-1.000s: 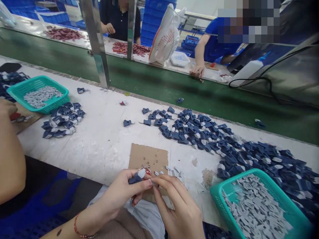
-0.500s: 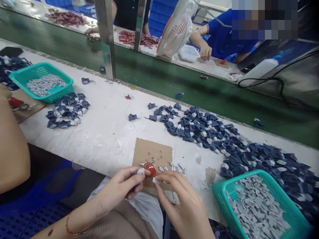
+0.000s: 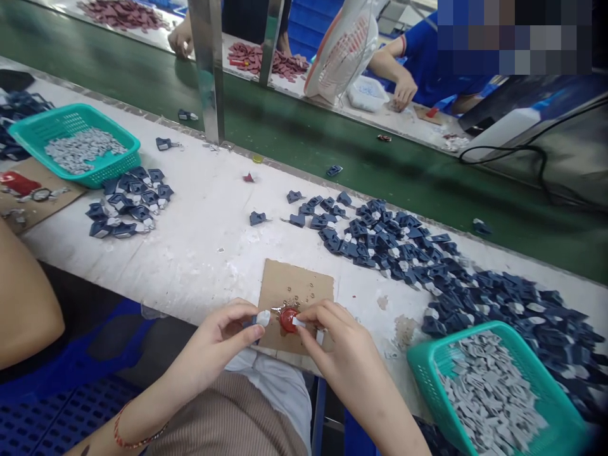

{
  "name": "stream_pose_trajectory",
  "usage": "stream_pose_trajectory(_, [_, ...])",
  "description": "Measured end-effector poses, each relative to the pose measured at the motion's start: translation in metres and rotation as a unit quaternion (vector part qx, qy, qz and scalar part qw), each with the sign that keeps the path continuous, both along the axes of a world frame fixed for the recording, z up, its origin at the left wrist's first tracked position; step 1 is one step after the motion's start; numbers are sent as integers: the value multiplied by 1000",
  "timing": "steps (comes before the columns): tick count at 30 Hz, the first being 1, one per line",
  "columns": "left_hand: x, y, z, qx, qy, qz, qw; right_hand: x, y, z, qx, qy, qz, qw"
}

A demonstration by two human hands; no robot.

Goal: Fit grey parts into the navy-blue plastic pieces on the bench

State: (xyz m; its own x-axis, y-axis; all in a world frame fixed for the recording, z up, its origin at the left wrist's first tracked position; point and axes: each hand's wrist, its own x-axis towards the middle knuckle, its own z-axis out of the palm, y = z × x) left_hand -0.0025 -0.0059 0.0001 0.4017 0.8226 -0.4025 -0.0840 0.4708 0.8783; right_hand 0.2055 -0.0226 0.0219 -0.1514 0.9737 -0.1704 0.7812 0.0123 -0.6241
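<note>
White tabletop (image 3: 204, 253) runs alongside a green strip (image 3: 280, 139), with a piece of cardboard (image 3: 278, 275) near its front edge. Above the left side of the cardboard, the left hand (image 3: 225, 332) grips a navy piece (image 3: 250, 322) between thumb and fingers, its pale grey tip pointing toward the cardboard's middle. Over the cardboard's front half, the right hand (image 3: 339, 329) pinches a small grey piece (image 3: 297, 322) at its fingertips, at the rim of a round red dish (image 3: 285, 316) on the cardboard; whether piece and dish touch, I cannot tell. Small metal rings (image 3: 311, 295) lie on the cardboard behind the dish. Right of the cardboard stand a heap of navy pieces (image 3: 399, 247) and, nearer, a teal basket (image 3: 422, 380) of grey pieces (image 3: 494, 392).
</note>
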Motion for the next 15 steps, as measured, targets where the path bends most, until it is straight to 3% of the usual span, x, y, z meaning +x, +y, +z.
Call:
stream_pose_trajectory(4, [-1,0,-3,-38,-27,17,999,0,4,5,-15,14,-14,1000])
stream_pose_trajectory(7, [3,0,-7,-74,-82,49,993,4,5,12,-26,71,-63,995])
stream_pose_trajectory(11, [18,-3,-11,-71,-109,91,987,15,3,20,-72,212,-161,961])
stream_pose_trajectory(15, [37,-5,-8,-50,-134,91,986,19,-2,32,-103,291,-185,933])
